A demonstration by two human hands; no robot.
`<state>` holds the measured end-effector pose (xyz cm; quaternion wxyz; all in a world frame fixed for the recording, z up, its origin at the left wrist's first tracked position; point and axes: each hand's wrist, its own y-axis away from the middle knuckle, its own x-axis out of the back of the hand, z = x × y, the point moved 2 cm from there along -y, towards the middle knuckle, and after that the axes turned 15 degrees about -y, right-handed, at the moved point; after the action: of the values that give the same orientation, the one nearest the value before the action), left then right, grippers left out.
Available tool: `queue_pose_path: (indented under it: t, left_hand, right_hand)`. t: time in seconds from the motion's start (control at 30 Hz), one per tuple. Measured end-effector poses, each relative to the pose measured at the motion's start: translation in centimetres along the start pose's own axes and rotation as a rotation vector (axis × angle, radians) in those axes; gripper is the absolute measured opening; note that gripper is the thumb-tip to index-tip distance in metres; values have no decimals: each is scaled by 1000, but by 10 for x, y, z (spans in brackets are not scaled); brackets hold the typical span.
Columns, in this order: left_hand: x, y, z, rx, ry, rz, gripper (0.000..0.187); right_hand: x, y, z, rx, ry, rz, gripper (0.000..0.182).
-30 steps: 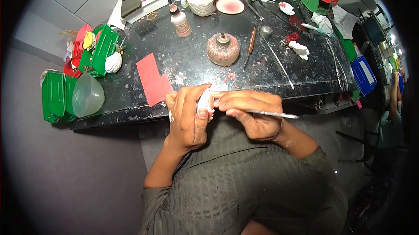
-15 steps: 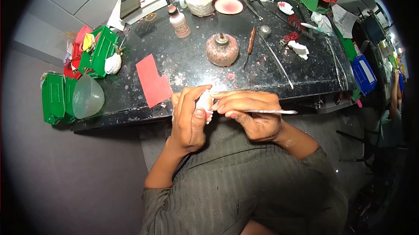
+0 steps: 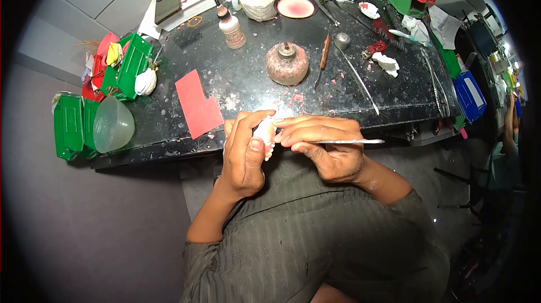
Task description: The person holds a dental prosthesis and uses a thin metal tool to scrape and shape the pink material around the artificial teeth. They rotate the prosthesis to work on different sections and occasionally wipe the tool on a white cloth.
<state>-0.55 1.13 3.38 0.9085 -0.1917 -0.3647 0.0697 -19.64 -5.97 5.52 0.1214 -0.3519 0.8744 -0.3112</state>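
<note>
Now white piece [image 3: 264, 130] pinched between left fingers [image 3: 252, 134].

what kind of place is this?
Probably a dental lab bench. The left hand holds a small white cast, the right hand a thin metal tool; a spirit burner and pink wax sheet sit on the spattered black worktop.

Small white-pink cast [image 3: 264, 132], held upright at near bench edge, mostly hidden by fingers. Thin metal instrument [image 3: 352, 142], near horizontal, tip at cast, handle pointing right.
</note>
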Motion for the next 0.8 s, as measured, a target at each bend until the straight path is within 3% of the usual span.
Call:
queue_pose_path:
  t: [0.17, 0.27, 0.4, 0.8]
  left_hand:
    - [0, -4, 3, -146, -152, 93, 46]
    - [-1, -2, 0, -160, -195, 111, 46]
    - [2, -4, 3, -172, -218, 114, 45]
    - [2, -4, 4, -157, -316, 107, 51]
  right_hand:
    - [0, 1, 1, -86, -16, 88, 9]
    - [-1, 2, 1, -11, 35, 16, 9]
    - [1, -2, -1, -52, -14, 94, 9]
    - [-1, 2, 3, -18, 37, 36, 10]
